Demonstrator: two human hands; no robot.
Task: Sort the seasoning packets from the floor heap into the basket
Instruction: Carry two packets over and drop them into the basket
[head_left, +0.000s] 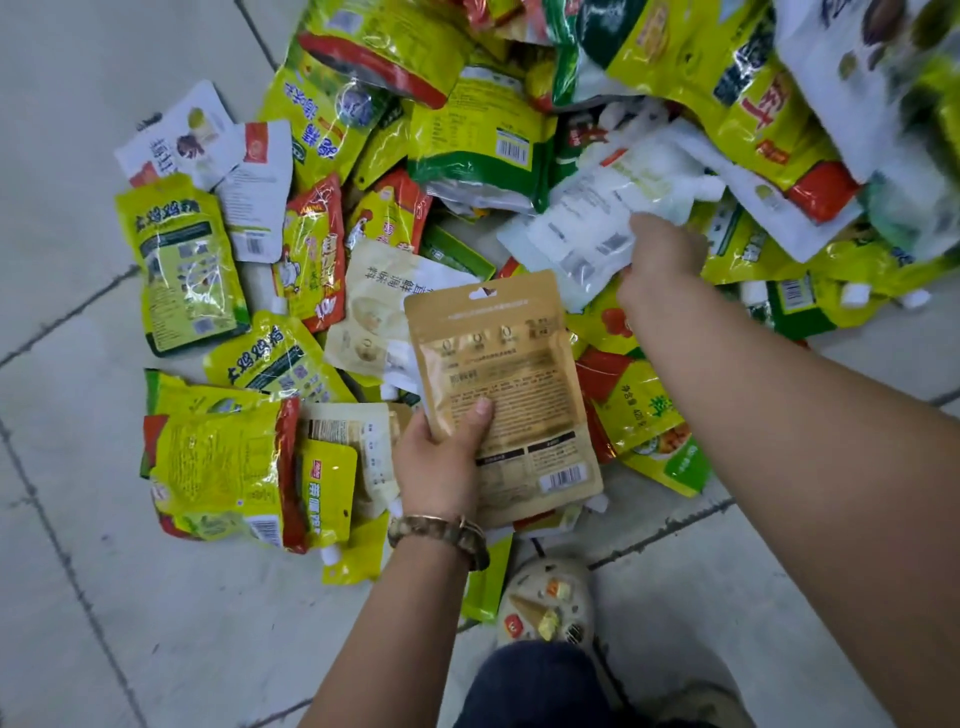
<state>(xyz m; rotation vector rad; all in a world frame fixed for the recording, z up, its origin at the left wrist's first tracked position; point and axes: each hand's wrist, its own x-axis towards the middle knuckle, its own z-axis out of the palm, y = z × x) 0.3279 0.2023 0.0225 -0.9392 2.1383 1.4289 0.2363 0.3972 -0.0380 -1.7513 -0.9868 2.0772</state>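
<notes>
Floor: pale tiles with dark grout lines are seen from 7 to 10 o'clock and again at 4 o'clock.
Heap: seasoning packets, mostly yellow-green with some red and white, are spread overlapping on the floor from 9 round to 3 o'clock.
Brown packet: held above the heap at the centre, printed back and barcode turned up, hang hole at 12 o'clock.
White packet: found at 1 o'clock of the brown packet, on top of the heap.
Right hand: its fingers are curled round the white packet's near edge.
Left hand: the brown packet is gripped at its 8 o'clock edge, thumb pressed on the face.
Shoe: set on the floor at 6 o'clock, at the heap's edge.
Wristband: worn on the left wrist.
</notes>
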